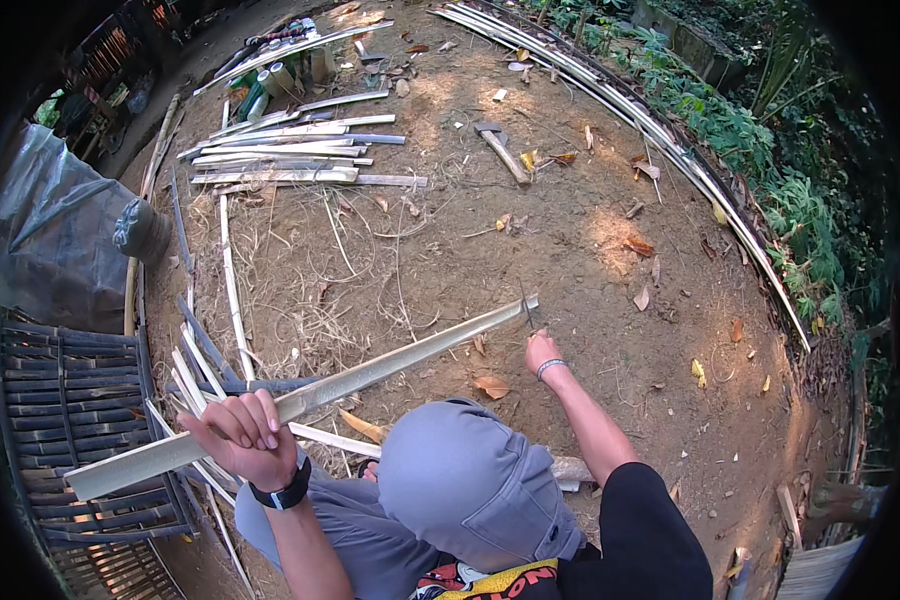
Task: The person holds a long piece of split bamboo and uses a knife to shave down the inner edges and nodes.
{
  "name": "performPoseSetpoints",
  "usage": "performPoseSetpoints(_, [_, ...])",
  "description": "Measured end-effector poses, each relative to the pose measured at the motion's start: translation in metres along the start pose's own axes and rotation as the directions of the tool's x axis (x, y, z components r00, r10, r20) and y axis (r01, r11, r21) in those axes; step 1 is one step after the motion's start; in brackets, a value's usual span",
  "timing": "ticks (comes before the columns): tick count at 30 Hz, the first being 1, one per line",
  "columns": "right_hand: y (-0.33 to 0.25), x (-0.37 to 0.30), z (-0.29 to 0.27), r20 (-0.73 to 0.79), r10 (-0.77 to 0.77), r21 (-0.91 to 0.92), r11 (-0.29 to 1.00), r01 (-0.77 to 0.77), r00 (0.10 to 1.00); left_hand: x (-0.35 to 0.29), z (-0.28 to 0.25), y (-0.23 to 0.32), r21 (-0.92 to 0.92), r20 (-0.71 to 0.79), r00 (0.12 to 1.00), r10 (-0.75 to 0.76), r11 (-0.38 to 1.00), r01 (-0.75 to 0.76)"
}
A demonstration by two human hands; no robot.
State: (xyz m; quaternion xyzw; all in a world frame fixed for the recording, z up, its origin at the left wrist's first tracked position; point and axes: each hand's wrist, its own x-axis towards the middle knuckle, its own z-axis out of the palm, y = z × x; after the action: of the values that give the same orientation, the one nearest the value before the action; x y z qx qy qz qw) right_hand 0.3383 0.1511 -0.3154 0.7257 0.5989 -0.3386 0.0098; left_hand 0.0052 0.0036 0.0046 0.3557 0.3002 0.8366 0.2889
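Note:
A long, pale split-bamboo strip (410, 350) slants up from lower left to the middle. My left hand (248, 435), with a black band on its wrist, is closed around the strip near its lower-left end. In my right hand (543, 352), which wears a thin bracelet, is a knife (526, 300). Its narrow dark blade crosses the strip's far end, close to the tip; I cannot tell how deep its edge sits. The fist hides most of the knife's handle. Rounded grey cloth (460, 470) covers the lower middle, below the strip.
Split bamboo strips (280, 160) lie in a pile at the far left, with more strips (195, 370) beside my left hand. A wooden-handled blade tool (505, 152) rests on the dirt. Long poles (670, 150) line the right edge; a bamboo slat bench (70, 430) stands left.

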Motion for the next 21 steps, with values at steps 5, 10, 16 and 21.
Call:
performPoseSetpoints(5, [0.019,0.024,0.015,0.072,-0.090,-0.170,0.980,0.101,0.993,0.000,0.006,-0.003,-0.009,-0.017,1.000,-0.016,1.000,0.016])
performPoseSetpoints(10, [0.017,0.015,0.017,-0.083,0.025,0.001,1.000,-0.025,0.996,0.006,0.001,-0.005,0.012,-0.092,0.996,-0.008,1.000,0.009])
performPoseSetpoints(16, [0.012,0.029,0.024,-0.055,-0.100,-0.039,0.994,0.098,0.993,0.001,-0.001,0.000,0.025,-0.045,0.999,0.002,1.000,-0.001])
performPoseSetpoints(21, [0.071,0.070,0.035,0.029,-0.135,-0.319,0.938,0.138,0.990,0.009,0.014,-0.013,-0.051,-0.032,0.999,-0.018,0.999,0.017])
